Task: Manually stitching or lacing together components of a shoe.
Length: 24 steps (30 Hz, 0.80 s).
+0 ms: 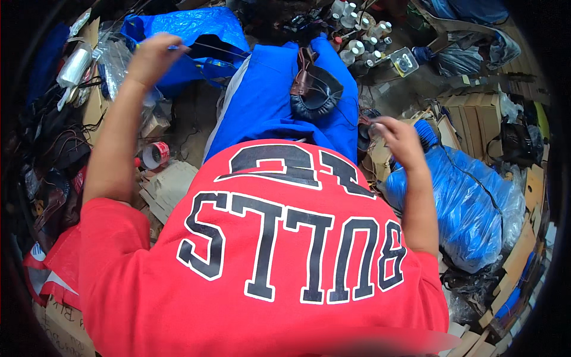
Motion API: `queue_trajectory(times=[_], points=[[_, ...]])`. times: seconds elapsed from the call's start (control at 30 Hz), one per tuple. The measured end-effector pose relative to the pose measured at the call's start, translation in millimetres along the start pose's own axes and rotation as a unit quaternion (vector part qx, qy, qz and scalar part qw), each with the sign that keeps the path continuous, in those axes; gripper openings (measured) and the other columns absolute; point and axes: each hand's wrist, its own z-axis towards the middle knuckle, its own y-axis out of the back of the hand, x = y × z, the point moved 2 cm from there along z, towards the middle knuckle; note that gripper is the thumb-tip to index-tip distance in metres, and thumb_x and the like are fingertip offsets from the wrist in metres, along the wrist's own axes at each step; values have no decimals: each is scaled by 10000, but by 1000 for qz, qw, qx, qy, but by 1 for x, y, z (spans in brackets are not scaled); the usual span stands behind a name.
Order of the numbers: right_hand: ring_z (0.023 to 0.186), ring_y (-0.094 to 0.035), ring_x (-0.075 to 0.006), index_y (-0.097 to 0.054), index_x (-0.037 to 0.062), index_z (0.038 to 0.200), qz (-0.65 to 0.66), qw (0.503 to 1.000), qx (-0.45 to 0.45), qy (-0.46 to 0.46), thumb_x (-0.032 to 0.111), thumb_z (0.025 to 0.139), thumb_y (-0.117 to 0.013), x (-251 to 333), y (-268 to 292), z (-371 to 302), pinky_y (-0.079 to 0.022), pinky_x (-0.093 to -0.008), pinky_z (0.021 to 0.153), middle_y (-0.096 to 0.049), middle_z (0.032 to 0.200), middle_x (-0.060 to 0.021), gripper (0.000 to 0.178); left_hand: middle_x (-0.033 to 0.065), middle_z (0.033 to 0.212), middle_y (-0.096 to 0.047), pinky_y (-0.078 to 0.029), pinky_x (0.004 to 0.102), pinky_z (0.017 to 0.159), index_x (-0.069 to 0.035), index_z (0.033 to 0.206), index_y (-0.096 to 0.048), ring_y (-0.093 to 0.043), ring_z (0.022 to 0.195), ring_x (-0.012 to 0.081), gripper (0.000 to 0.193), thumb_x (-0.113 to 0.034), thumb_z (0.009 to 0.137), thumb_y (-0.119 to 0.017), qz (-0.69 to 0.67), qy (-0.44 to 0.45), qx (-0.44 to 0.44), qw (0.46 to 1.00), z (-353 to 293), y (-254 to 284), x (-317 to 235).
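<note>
The shirt (262, 256) was bright red with black letters edged in white. The trousers (267, 107) were royal blue with a pale grey side stripe. On them lay a glove (314, 89), dark navy with a brown cuff. The plastic bag (470, 208) was shiny blue; the tape roll (156, 154) red and white.

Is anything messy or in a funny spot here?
Yes. A dark boxing glove lies on the person's blue-trousered lap, its lace pulled out in thin strands toward both raised hands: left hand, right hand. Around them the floor is cluttered with torn cardboard, a tape roll and plastic bags.
</note>
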Motion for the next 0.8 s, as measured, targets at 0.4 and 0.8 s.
queue_trajectory(times=[0.4, 0.8], points=[[1068, -569, -232, -566, 117, 1240, -110, 946, -132, -274, 214, 859, -588, -201, 152, -118, -413, -311, 923, -602, 1185, -135, 394, 147, 954, -673, -487, 345, 757, -112, 1116, -643, -651, 862, 270, 356, -321, 840, -560, 108, 346, -18, 932, -56, 73, 202], [544, -349, -21, -542, 109, 715, 336, 938, 60, -59, 300, 887, -606, 25, -44, 39, -259, -193, 501, -425, 615, 93, 265, 150, 764, -615, -464, 363, 666, -40, 905, -640, -592, 714, 276, 241, -274, 867, -596, -292, 56, 203, 933, 31, -84, -170]])
